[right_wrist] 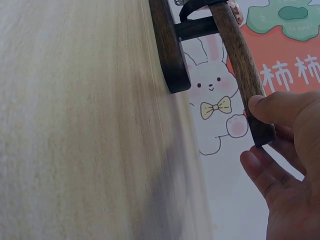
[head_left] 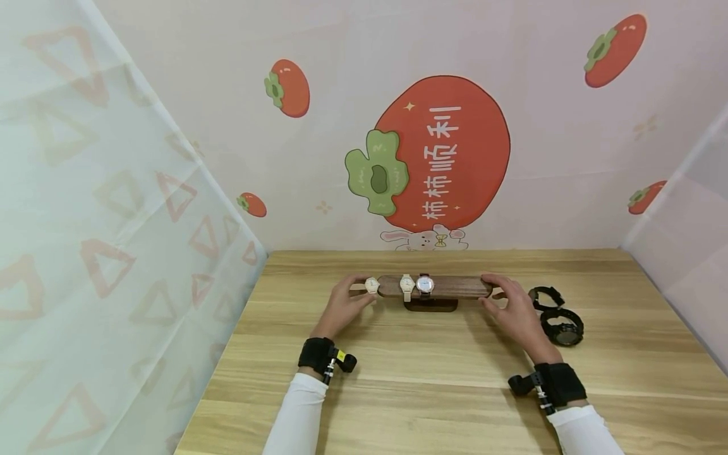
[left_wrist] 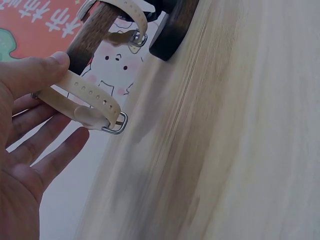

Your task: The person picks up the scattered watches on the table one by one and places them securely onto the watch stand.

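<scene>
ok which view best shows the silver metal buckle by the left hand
Left wrist view: the silver metal buckle on the round cream-strapped watch appears close and unobstructed. The head view shows its dial but no discernible buckle; right wrist shows neither.

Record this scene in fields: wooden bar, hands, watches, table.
Bar: dark-brown wood, on a dark base
Left hand: holds a cream-strapped round watch at the bar's left end
Right hand: grips the bar's right end
On bar: second cream-strapped watch; dark-strapped watch, pale round dial
Beyond right hand: two black watches
Table: light wood-grain top
</scene>
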{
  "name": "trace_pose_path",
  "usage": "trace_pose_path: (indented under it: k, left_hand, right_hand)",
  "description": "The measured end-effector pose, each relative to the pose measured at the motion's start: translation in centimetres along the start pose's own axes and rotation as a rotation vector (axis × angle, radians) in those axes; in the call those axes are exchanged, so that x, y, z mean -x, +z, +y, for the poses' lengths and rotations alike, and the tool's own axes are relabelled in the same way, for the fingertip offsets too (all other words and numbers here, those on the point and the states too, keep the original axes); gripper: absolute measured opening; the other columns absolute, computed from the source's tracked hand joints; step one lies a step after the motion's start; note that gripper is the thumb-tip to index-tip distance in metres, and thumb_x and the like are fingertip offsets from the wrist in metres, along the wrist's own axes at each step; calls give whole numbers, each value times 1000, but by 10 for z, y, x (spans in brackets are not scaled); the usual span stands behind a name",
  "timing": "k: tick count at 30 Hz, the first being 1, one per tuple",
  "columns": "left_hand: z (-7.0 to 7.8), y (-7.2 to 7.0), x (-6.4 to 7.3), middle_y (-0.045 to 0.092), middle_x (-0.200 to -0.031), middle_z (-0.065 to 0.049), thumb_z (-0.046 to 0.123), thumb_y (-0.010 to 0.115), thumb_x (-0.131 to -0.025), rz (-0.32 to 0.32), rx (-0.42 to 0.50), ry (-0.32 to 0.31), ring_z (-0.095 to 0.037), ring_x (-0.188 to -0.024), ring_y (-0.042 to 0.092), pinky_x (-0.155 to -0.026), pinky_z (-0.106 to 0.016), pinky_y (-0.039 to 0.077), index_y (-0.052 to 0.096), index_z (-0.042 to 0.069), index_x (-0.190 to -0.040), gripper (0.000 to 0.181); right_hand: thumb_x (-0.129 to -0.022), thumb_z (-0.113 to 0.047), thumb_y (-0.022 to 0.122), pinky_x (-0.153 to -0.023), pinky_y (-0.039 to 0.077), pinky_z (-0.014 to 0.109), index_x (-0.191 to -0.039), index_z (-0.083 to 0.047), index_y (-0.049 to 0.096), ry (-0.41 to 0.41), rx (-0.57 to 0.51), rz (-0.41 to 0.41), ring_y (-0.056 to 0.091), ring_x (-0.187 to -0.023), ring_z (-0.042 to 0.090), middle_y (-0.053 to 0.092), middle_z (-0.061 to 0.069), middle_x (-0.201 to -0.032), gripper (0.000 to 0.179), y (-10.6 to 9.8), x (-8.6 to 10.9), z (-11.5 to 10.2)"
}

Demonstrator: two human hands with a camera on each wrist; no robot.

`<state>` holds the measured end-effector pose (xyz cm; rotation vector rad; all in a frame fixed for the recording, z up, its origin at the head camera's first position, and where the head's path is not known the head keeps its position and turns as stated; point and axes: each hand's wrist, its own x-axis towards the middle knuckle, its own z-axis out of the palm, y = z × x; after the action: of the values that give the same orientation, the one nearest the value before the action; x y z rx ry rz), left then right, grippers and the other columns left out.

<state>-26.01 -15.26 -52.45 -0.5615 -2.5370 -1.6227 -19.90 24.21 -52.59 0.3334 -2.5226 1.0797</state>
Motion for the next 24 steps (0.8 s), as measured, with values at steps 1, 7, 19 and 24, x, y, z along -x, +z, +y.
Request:
trace_pose_path:
  k: [1,7,19,24]
  left_hand:
    - [0,1,0,66,-134,-12,11,83,-94,0,2,3,-34,-130,62,-107,-49,60,67,8,-135,44]
    - [1,5,-3,66,-137,-13,12,83,-95,-10,20,7,-37,-131,62,-111,-51,58,66,8,-136,45]
    - [2,6,-5,63,-144,-17,6,81,-94,-35,82,-10,-39,-136,61,-114,-45,56,65,6,-140,48]
    - [0,8,-7,64,-143,-18,2,82,-92,-32,126,17,-38,-136,61,-113,-45,57,67,4,-138,49]
  right_hand:
    - [-95,0,78,-86,55,60,-145,-4,60,-1,-3,0,58,-118,41,65,19,-126,53,0,0,0]
    - [-94,1,78,-86,55,60,-144,-3,61,-14,-12,8,58,-117,41,66,19,-125,53,2,-1,0]
    - [-94,0,79,-92,54,61,-143,-2,62,-14,-23,17,59,-117,42,67,20,-127,51,2,-3,1]
    - [-95,0,78,-89,56,60,-143,-2,62,-3,-19,15,60,-116,44,66,22,-131,51,1,-3,1]
